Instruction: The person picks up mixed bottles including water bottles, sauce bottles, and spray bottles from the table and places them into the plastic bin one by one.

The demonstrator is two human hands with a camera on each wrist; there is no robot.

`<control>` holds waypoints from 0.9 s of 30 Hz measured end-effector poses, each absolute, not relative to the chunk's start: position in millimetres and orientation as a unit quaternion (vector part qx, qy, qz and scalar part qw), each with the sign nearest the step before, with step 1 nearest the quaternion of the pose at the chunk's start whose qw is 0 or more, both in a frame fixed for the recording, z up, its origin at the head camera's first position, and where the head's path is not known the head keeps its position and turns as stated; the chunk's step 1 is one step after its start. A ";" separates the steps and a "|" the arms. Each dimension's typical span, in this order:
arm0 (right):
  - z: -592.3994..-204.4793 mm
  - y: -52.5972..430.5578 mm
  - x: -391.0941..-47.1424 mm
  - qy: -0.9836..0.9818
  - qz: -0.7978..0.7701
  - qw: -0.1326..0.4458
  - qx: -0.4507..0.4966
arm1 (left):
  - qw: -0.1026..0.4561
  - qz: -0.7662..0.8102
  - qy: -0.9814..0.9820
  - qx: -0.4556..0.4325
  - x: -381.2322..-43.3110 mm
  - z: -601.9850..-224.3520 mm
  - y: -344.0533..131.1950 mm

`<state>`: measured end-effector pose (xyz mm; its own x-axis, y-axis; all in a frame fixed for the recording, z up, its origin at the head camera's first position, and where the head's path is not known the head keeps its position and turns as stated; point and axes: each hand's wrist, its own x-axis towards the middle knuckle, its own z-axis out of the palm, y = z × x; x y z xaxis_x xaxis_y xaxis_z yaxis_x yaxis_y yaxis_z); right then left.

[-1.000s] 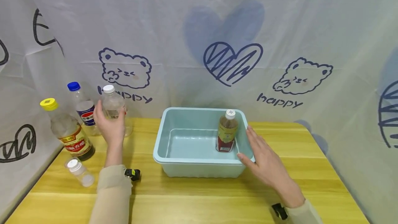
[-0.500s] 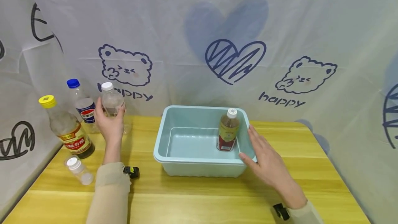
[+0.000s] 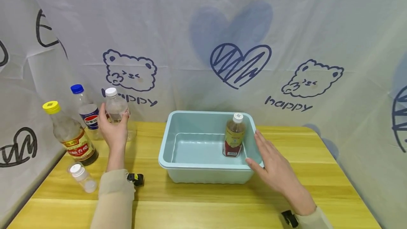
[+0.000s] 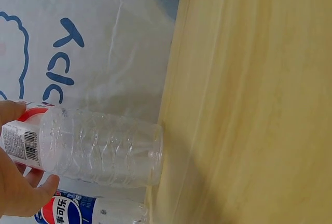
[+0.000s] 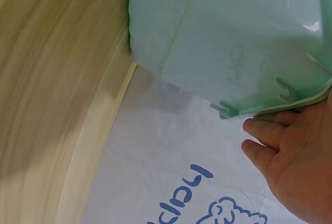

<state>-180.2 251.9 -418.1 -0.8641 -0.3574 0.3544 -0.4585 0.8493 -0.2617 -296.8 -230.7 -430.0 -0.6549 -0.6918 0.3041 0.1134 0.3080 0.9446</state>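
Note:
My left hand [image 3: 113, 128] grips a clear plastic bottle [image 3: 116, 106] with a white cap, at the back left of the table. In the left wrist view, thumb and fingers curl round the label of this clear bottle [image 4: 104, 146], and its base is right at the tabletop. My right hand [image 3: 275, 167] rests at the right rim of a light blue plastic bin [image 3: 210, 166], its fingers straight along the outer edge. In the right wrist view the fingertips lie under the bin's lip. A brown drink bottle [image 3: 234, 137] with a white cap stands inside, at the right end.
Left of my left hand stand a blue-capped Pepsi bottle [image 3: 89, 116] and a yellow-capped sauce bottle [image 3: 76, 144]. Nearer lies a small clear bottle [image 3: 83, 177] with a white cap. A printed cloth [image 3: 184, 27] hangs right behind the wooden table [image 3: 178, 204].

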 end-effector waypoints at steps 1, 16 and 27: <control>-418.1 251.9 -180.2 -0.950 0.172 0.148 0.215 | 0.363 -0.553 -0.723 0.201 -297.0 -429.7 -230.4; -417.4 251.8 -180.2 -0.952 0.174 0.141 0.209 | 0.412 -0.537 -0.716 0.172 -291.5 -408.2 -220.3; -416.8 251.2 -179.9 -0.952 0.175 0.138 0.209 | 0.428 -0.540 -0.713 0.133 -281.0 -386.7 -208.5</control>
<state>-179.9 251.2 -416.8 -0.8747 -0.3489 0.3365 -0.4459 0.8515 -0.2760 -281.0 -208.5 -386.7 -0.5991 -0.6513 0.4657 0.2725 0.3810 0.8835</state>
